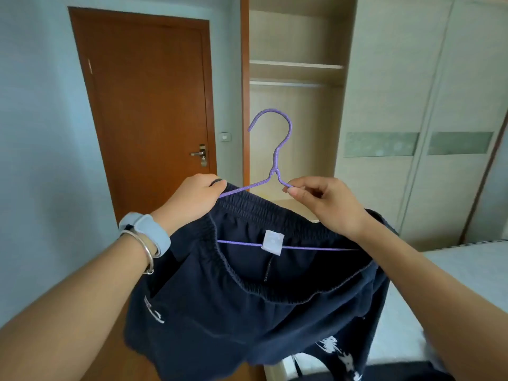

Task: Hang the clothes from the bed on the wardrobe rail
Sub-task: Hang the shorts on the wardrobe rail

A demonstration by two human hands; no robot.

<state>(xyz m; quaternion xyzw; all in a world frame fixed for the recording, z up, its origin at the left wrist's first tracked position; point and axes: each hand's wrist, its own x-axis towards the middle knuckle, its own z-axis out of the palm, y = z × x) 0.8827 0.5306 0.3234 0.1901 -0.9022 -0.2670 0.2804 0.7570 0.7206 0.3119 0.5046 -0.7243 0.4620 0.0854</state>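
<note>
The step in hand is putting the dark blue shorts point(247, 312) on the purple hanger point(275, 160). The hanger's bottom bar is inside the waistband. The left hand point(198, 198) curls its fingers round the waistband and the hanger's arm at 9 o'clock. The right hand point(327, 207) pinches the other arm at 3 o'clock with thumb and fingers.

Next, I think, the waistband must sit evenly. Then the hook goes up onto the rail point(288, 83) in the open wardrobe point(297, 39) at 12 o'clock.

I count one hanger, one pair of shorts, one rail and two hands. The bed point(456, 273) is at 4 o'clock, the door point(148, 105) at 10 o'clock.
</note>
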